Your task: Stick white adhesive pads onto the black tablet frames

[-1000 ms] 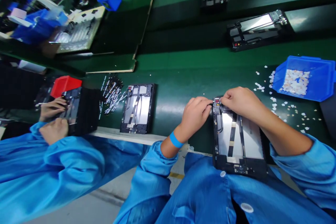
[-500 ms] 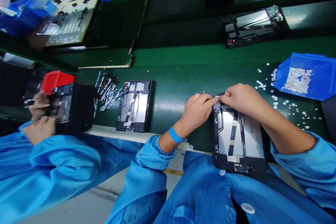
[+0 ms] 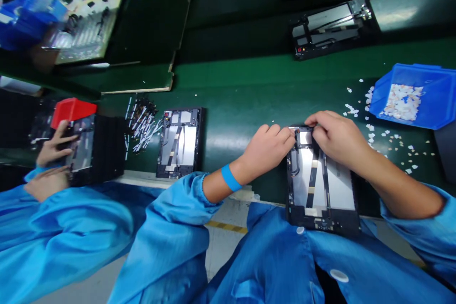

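Note:
An opened tablet (image 3: 320, 187), its inner parts and dark ribbon cables exposed, lies at the near edge of the bench, its lower end against my blue work coat. My left hand (image 3: 269, 148), with a blue wristband, is closed at the tablet's upper left corner, fingertips pressed on it. At the top edge, my right hand (image 3: 340, 137) grips the tablet with curled fingers and thumb. Whatever small part may be between the fingertips is hidden. A second opened tablet (image 3: 179, 145) rests on the bench to the left.
A blue bin (image 3: 423, 97) of small pale pieces stands right, with more scattered beside it. Further opened tablets (image 3: 335, 28) lie across the bench. Left are a pile of thin strips (image 3: 142, 126), a red bin (image 3: 73, 110) and a co-worker's hands (image 3: 53, 152) at a stack of devices.
My right hand has shifted right along the tablet's top edge, uncovering a pale rectangle there. My left hand stays at the corner. The co-worker's fingers have spread. The view has shifted slightly.

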Motion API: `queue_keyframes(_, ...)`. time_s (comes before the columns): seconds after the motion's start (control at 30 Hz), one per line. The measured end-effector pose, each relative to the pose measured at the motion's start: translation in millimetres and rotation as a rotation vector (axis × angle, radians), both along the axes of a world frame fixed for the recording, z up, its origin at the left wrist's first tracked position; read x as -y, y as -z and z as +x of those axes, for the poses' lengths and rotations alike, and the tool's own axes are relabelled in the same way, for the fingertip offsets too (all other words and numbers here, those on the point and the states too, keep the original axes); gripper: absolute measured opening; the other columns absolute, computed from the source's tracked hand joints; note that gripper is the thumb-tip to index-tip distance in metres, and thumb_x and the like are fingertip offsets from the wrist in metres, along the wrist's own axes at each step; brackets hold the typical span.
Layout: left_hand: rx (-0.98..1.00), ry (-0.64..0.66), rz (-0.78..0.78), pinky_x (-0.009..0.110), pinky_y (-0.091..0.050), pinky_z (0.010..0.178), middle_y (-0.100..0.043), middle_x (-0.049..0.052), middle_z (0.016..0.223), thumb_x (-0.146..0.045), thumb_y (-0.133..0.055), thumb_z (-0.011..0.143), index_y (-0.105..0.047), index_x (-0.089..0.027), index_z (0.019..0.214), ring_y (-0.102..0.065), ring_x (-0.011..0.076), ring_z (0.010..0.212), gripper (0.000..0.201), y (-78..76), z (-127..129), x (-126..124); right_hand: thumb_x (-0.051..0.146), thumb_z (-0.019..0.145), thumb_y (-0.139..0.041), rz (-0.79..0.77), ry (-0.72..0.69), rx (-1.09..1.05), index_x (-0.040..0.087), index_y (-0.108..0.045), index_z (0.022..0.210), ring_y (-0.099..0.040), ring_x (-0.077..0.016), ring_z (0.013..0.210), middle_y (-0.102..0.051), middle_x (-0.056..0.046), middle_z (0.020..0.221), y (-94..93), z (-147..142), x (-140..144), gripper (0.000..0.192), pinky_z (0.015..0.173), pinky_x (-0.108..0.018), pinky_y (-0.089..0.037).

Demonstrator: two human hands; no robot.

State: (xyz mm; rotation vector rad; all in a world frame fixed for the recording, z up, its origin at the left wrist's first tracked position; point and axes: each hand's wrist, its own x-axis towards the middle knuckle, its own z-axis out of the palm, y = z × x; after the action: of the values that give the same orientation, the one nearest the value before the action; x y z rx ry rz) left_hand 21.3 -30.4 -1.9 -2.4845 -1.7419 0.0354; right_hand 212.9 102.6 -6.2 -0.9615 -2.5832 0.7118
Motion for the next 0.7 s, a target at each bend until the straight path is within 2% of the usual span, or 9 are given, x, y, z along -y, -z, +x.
queue_keyframes(0.1,0.073,-0.055,-0.020,0.038,-0.038,0.074,-0.071,0.007,0.109,-0.024,-0.044,0.111,-0.067,-0.021,0.131,-0.058,0.0229,0.093,0.031,0.5,-8,-1,0.009,0.093,-0.048,0.129,-0.102,-0.112,0.018,-0.076,0.103,-0.068,-0.0223,0.093,-0.075,-0.009,0.099,7.5,15,2,0.031,0.082,-0.033,-0.051)
queue_keyframes(0.27,0.117,-0.124,-0.058,0.037,-0.039,0.076,-0.071,0.006,0.124,-0.025,-0.045,0.111,-0.059,-0.025,0.147,-0.058,0.0221,0.095,0.039,1.7,-14,11,0.010,0.101,-0.050,0.322,-0.351,-0.029,0.022,-0.074,0.129,-0.062,-0.0220,0.091,-0.074,-0.008,0.107,17.4,21,8,0.039,0.082,-0.035,-0.048)
queue_keyframes(0.53,0.148,-0.134,-0.067,0.037,-0.039,0.077,-0.072,0.007,0.125,-0.025,-0.047,0.110,-0.065,-0.024,0.139,-0.058,0.0217,0.097,0.035,1.3,-10,18,0.010,0.101,-0.054,0.487,-0.560,0.056,0.022,-0.069,0.136,-0.051,-0.0217,0.085,-0.070,-0.011,0.106,15.8,22,-4,0.041,0.074,-0.033,-0.038)
queue_keyframes(0.7,0.161,-0.134,-0.068,0.036,-0.039,0.078,-0.072,0.005,0.124,-0.027,-0.047,0.111,-0.066,-0.026,0.138,-0.058,0.0211,0.097,0.034,1.4,-14,18,0.014,0.101,-0.056,0.530,-0.656,0.139,0.025,-0.065,0.141,-0.051,-0.0228,0.085,-0.068,-0.010,0.105,8.6,17,-14,0.043,0.069,-0.033,-0.034)
